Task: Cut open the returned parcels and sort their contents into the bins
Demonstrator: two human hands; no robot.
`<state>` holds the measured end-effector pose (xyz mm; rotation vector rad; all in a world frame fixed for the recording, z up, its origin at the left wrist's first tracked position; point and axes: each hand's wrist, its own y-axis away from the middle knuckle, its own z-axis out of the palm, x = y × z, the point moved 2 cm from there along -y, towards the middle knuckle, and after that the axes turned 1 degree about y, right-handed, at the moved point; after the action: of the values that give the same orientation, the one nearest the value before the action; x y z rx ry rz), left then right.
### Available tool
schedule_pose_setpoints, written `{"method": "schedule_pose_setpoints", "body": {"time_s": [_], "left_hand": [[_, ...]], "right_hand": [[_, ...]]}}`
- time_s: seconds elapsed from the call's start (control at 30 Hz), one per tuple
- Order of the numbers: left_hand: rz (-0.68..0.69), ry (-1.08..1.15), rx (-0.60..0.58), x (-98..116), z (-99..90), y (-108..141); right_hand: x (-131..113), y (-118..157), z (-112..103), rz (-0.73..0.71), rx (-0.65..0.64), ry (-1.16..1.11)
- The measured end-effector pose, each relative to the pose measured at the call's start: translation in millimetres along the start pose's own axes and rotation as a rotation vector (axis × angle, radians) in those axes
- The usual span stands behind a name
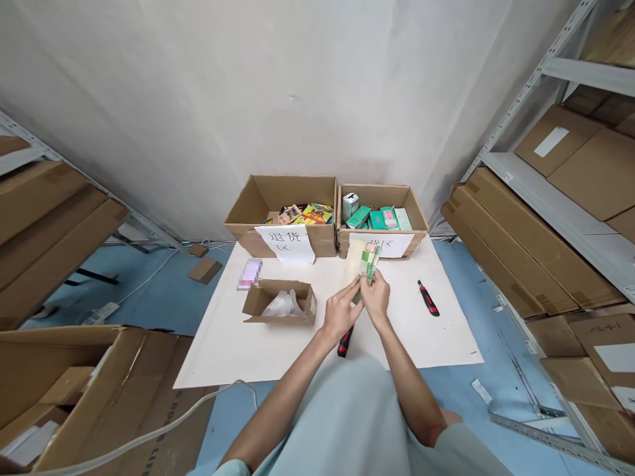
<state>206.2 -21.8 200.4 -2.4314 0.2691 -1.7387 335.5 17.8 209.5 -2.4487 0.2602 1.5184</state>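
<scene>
My left hand (341, 311) and my right hand (376, 296) are close together above the table, both gripping the lower end of a flat cream packet with green print (358, 259). Its upper end covers part of the paper label behind it. Below my hands lies a red and black utility knife (345, 342), partly hidden by my left hand and wrist. A second red and black utility knife (428, 299) rests on the right of the table. To the left of my hands stands a small open cardboard box (313, 309) with crumpled white plastic (284, 304) inside.
At the back of the white table (238, 357), one cardboard box (238, 211) holds colourful packets, and another box (419, 215) holds several green and white cartons. A blurred purple item (249, 274) lies at left. Loaded shelves (560, 178) flank the right; a large carton (124, 396) stands left.
</scene>
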Motion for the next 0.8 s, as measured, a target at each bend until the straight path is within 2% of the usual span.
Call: {"method": "schedule_pose_setpoints", "body": {"time_s": [0.07,0.17,0.2,0.23,0.3,0.37,0.47,0.67,0.73,0.8], "left_hand": [[-0.036,0.161,0.071,-1.5,-12.0,-7.4],[-0.166,0.363,0.272,-5.2,-41.9,-23.8],[-0.221,0.437,0.269,-5.6,-50.9,-28.6],[-0.275,0.521,0.206,-4.9,-57.8,-32.3],[-0.343,0.661,0.004,0.7,-66.1,-35.5],[-0.359,0.734,-0.166,10.0,-69.1,-33.9],[-0.362,0.743,-0.233,22.0,-69.0,-29.5],[-0.373,0.711,-0.210,22.9,-66.4,-30.3],[-0.377,0.692,-0.160,17.0,-62.7,-33.5],[-0.364,0.657,-0.056,9.5,-55.0,-36.7]], "right_hand": [[7.4,-5.5,-8.5,0.022,-0.041,-0.203],[7.5,-8.6,-25.6,0.080,-0.154,-0.543],[5.4,-8.0,-31.3,0.103,-0.189,-0.617],[2.8,-6.9,-36.5,0.119,-0.219,-0.667],[-2.6,-4.3,-44.0,0.127,-0.253,-0.711],[-7.2,-2.2,-47.1,0.117,-0.270,-0.715],[-11.9,-0.7,-47.2,0.112,-0.281,-0.718],[-11.8,-8.2,-46.4,0.059,-0.399,-0.727],[-5.4,-14.5,-42.9,0.007,-0.345,-0.629],[3.9,-18.5,-35.8,-0.026,-0.216,-0.469]]}}
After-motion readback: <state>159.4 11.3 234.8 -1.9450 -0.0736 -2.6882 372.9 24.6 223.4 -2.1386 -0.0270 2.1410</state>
